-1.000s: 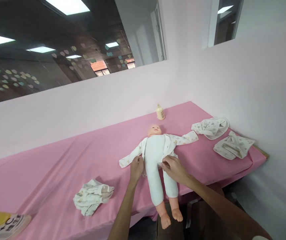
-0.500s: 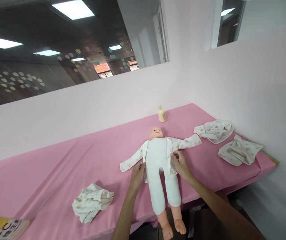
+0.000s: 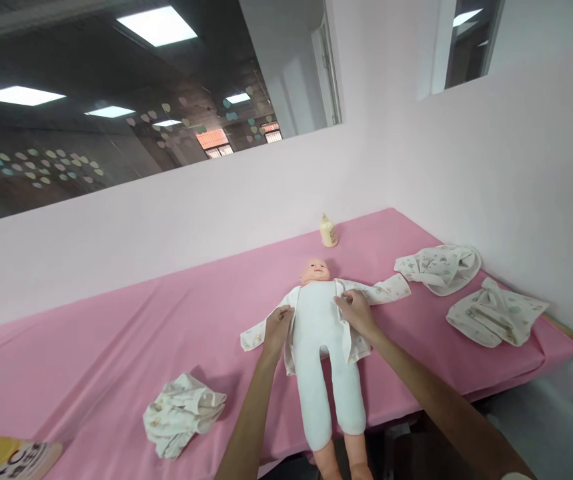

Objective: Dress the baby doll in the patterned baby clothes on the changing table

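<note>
A baby doll [image 3: 322, 333] lies face up on the pink table [image 3: 116, 353], its legs hanging over the near edge. It wears a white bodysuit and an open patterned jacket [image 3: 383, 292] with sleeves spread out. My left hand [image 3: 277, 328] pinches the jacket's left front edge near the doll's chest. At the doll's other shoulder, my right hand [image 3: 353, 310] grips the right front edge.
A crumpled patterned garment [image 3: 181, 413] lies at the near left. Two more folded garments [image 3: 441, 265] [image 3: 496, 320] sit at the right end by the wall. A small cream bottle [image 3: 328, 231] stands behind the doll's head. A printed pack [image 3: 6, 457] is at the far left.
Both hands have slid up the jacket's front edges from the doll's hips toward its chest and shoulders. The view has shifted slightly.
</note>
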